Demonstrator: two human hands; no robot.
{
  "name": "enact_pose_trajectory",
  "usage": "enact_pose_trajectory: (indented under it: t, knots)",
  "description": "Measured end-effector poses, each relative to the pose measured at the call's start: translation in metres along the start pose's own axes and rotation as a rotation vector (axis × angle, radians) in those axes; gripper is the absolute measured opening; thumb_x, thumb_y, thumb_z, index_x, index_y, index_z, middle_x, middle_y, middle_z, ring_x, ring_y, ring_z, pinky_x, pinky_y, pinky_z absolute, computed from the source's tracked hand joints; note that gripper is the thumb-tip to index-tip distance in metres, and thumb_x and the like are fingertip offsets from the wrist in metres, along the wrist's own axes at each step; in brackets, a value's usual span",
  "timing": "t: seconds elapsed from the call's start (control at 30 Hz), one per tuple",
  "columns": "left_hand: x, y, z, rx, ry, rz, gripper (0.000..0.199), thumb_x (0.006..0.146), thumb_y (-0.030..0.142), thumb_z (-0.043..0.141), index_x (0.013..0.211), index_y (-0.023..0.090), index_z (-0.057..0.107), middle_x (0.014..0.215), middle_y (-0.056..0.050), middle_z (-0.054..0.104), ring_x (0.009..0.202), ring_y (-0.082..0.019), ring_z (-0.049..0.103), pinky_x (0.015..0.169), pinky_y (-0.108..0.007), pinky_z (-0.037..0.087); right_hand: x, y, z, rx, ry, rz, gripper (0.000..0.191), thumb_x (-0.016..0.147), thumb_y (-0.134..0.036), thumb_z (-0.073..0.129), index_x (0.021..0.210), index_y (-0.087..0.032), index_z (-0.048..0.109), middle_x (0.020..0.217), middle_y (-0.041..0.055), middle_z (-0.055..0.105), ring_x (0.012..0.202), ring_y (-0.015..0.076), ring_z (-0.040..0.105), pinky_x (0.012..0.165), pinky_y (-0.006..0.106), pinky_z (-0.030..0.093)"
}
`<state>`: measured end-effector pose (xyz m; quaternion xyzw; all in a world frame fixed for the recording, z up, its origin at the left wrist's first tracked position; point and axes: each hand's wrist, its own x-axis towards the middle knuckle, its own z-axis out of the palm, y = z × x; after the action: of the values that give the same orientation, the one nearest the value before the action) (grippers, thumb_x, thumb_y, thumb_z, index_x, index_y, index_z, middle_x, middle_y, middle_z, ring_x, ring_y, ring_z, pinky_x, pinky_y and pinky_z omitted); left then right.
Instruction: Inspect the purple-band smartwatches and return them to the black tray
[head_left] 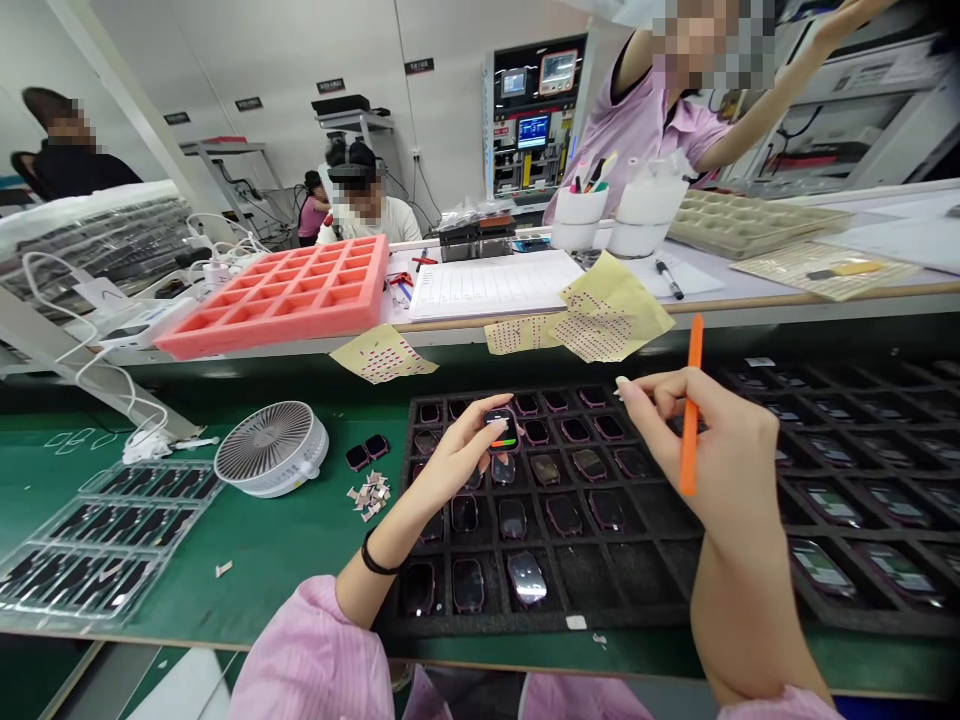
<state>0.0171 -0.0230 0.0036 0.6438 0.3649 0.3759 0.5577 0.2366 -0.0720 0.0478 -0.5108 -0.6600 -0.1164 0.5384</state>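
Above a black foam tray (577,615), my left hand (450,455) grips a smartwatch body (501,428) without a strap; its screen is lit, with a green and orange strip. To the right, my right hand (724,450) is closed around an orange stick (694,400), perhaps a pry tool, pointing up. A tiny pale piece shows at its thumb tip, too small to name. Several dark-screened watch bodies (564,514) with purplish frames sit in the tray's compartments. Some compartments at the lower right of the tray hold none.
A second foam tray (862,580) of watch bodies lies right. On the green table are a white fan (271,450), two watch bodies (367,452), a heap of small pieces (369,495) and a clear plastic tray (105,540). The shelf ahead holds a pink foam tray (285,295); a person (630,130) stands behind.
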Motion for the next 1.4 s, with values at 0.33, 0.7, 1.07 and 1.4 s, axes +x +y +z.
enact_pose_trajectory:
  t: [0.33,0.7,1.07,1.4]
  knots:
    - [-0.0008,-0.0018,-0.0013,0.008,-0.057,0.066,0.053,0.079,0.026,0.069,0.127,0.022,0.046,0.114,-0.007,0.060,0.105,-0.018,0.058,0.089,-0.030,0.049,0.0017,0.0008,0.0028,0.036,-0.019,0.008,0.038,0.088,-0.026,0.062,0.063,-0.023,0.033,0.062,-0.0013,0.062,0.055,0.0135,0.061,0.053,0.024,0.042]
    - [-0.0040,0.0020,0.0038,-0.066,0.031,0.083,0.051,0.082,0.034,0.068,0.127,0.019,0.051,0.105,-0.007,0.061,0.091,-0.015,0.058,0.079,-0.026,0.048,-0.0017,-0.0011,0.0012,-0.007,-0.024,0.022,0.037,0.087,-0.031,0.063,0.062,-0.023,0.036,0.062,-0.0018,0.063,0.051,0.0117,0.055,0.053,0.024,0.043]
    - [-0.0006,-0.0031,-0.0003,-0.045,0.035,0.097,0.046,0.089,0.044,0.055,0.128,0.019,0.052,0.098,-0.006,0.062,0.074,-0.011,0.055,0.057,-0.019,0.041,-0.0007,-0.0017,0.0007,-0.012,0.006,0.009,0.038,0.083,-0.028,0.068,0.061,-0.023,0.036,0.061,-0.0006,0.065,0.050,0.0130,0.056,0.052,0.025,0.042]
    - [-0.0001,0.0008,-0.0007,-0.045,0.098,0.023,0.043,0.090,0.050,0.048,0.114,0.018,0.064,0.086,-0.005,0.067,0.063,-0.011,0.056,0.052,-0.021,0.039,-0.0010,-0.0028,-0.0006,0.013,-0.001,0.011,0.037,0.082,-0.026,0.068,0.062,-0.022,0.038,0.062,0.0003,0.065,0.049,0.0120,0.055,0.051,0.024,0.041]
